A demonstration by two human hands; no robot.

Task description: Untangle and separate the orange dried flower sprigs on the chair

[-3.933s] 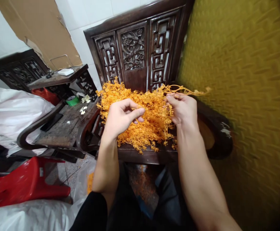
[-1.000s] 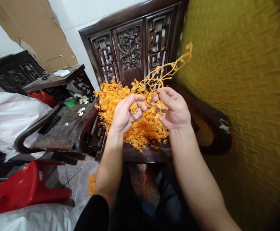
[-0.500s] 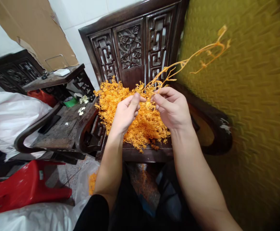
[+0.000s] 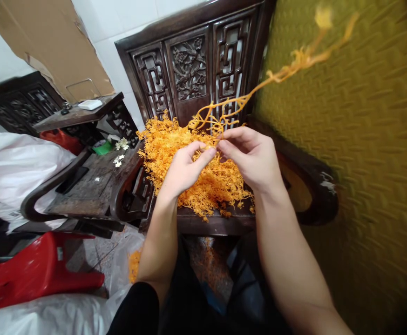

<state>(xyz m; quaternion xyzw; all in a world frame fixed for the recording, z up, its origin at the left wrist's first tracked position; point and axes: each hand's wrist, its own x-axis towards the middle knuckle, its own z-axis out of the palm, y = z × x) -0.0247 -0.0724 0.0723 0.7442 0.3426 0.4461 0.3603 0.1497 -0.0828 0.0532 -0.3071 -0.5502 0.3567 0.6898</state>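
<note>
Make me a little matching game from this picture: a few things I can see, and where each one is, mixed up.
Things:
1. orange sprig
2. orange pile
3. red stool
4. white flowers

Places:
a. on the floor, lower left
b. heaped on the carved chair seat
c. scattered on the dark side table
d. pinched between the left hand and right hand, trailing up to the right

Pairs: 1-d, 2-b, 3-a, 4-c

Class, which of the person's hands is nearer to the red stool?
Left. The left hand is over the orange pile, on the red stool side; the right hand is farther right.
</note>
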